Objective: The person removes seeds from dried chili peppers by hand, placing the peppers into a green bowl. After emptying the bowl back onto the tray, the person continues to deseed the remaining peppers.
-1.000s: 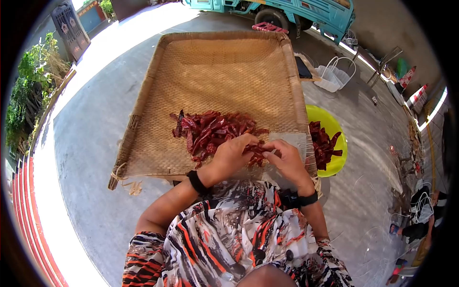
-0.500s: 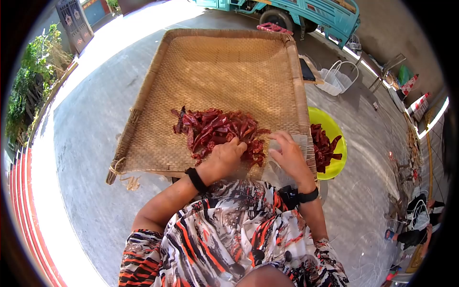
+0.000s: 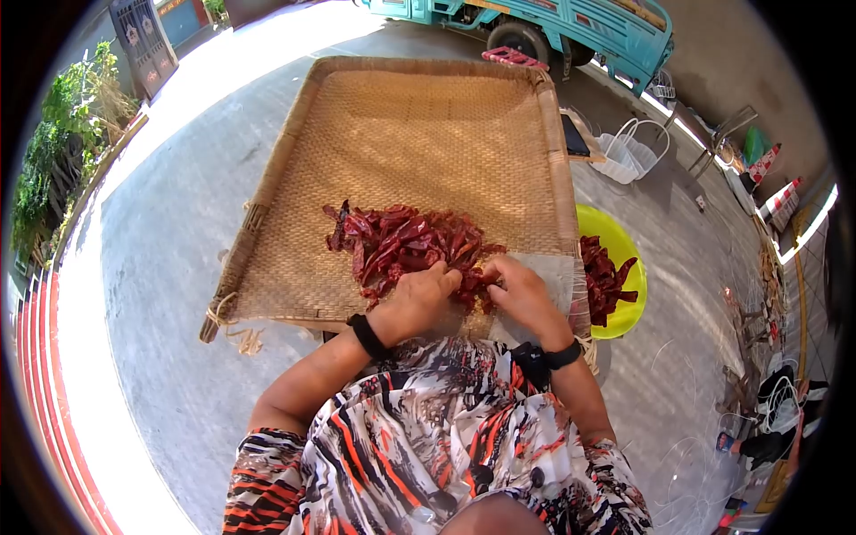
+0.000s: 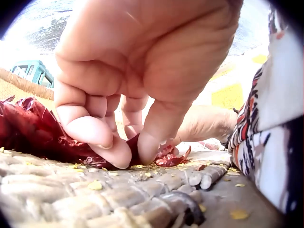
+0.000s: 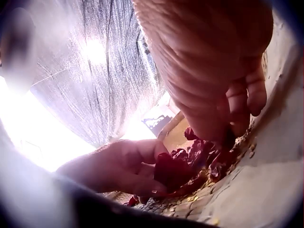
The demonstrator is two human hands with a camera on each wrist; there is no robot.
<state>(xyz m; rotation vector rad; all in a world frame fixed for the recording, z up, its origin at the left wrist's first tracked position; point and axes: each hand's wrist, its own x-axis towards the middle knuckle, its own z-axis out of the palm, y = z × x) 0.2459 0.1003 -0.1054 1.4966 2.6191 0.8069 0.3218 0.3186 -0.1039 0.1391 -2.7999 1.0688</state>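
A heap of dried red chilies (image 3: 406, 236) lies at the near side of a large woven bamboo tray (image 3: 428, 134). At the heap's near edge my left hand (image 3: 416, 299) pinches a dried red chili (image 4: 133, 145) between thumb and fingers, low over the weave. To its right, my right hand (image 3: 523, 292) has its fingers bent down onto the chili pieces at the heap's right end. The right wrist view shows its fingertips pinching at the crumpled red pieces (image 5: 209, 154), partly hidden by the hand. Yellow seeds (image 4: 95, 185) are scattered on the weave.
A yellow-green basin (image 3: 629, 308) with more dried chilies stands right of the tray. A pale translucent sheet (image 3: 548, 267) covers the tray's near right corner. Beyond are a white basket (image 3: 624, 160), a dark flat object (image 3: 573, 135) and a turquoise truck (image 3: 606, 36).
My right hand drew away to the right from my left, then came back left and down to the heap's edge. My left hand moved slightly left and down onto the heap.
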